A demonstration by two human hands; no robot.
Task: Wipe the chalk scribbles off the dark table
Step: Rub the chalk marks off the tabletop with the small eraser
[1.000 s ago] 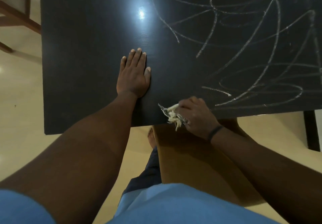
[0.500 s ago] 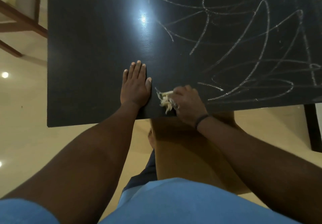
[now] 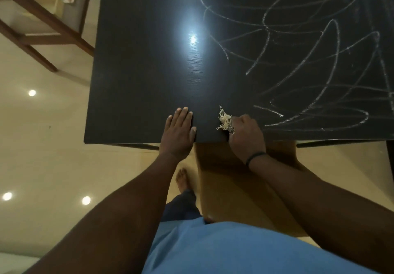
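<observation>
Pressing flat on the dark tabletop (image 3: 138,71) near its close edge, the left hand (image 3: 178,134) lies with fingers straight and together. Just beside it, the right hand (image 3: 245,137) is curled round a frayed pale rag (image 3: 225,120), whose loose threads stick out toward the left hand and touch the surface. Chalk scribbles (image 3: 309,60) loop across the tabletop beyond and to the right of the right hand; the area ahead of the left hand looks bare.

Floor (image 3: 42,145): glossy cream, reflecting three round lights (image 3: 32,93) | Furniture: dark wooden frame (image 3: 42,24) upper left; brown wooden chair seat (image 3: 223,188) below tabletop edge | Glare spot (image 3: 193,39) on tabletop.
</observation>
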